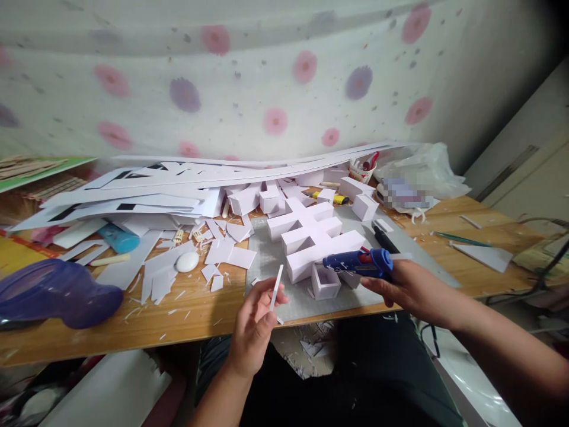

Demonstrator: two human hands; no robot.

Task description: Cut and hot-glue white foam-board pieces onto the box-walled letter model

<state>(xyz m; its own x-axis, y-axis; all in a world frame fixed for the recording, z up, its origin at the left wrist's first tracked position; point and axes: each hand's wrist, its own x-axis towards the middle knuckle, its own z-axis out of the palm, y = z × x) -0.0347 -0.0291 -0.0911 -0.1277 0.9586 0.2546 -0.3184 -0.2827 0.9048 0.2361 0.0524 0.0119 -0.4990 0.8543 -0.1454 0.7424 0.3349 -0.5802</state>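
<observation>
My left hand (pixel 255 329) pinches a narrow white foam-board strip (pixel 276 289), tilted upward just beyond the table's front edge. In my right hand (pixel 406 287) is a blue glue gun (pixel 355 261), its nozzle pointing left. The nozzle tip lies over the near end of a white foam-board model (pixel 306 237), built of crossed, box-like bars. A small open white box (pixel 326 281) stands at the model's near end, below the nozzle; whether they touch I cannot tell. Under the model lies a grey cutting mat (pixel 267 255).
White scraps (pixel 226 252) litter the table's left half, near a white oval object (pixel 187 261) and a purple translucent container (pixel 66 293). Long white sheets (pixel 178 184) are stacked behind. A black-handled tool (pixel 384 237), a yellow cutter (pixel 335 198) and a plastic bag (pixel 427 169) lie to the right.
</observation>
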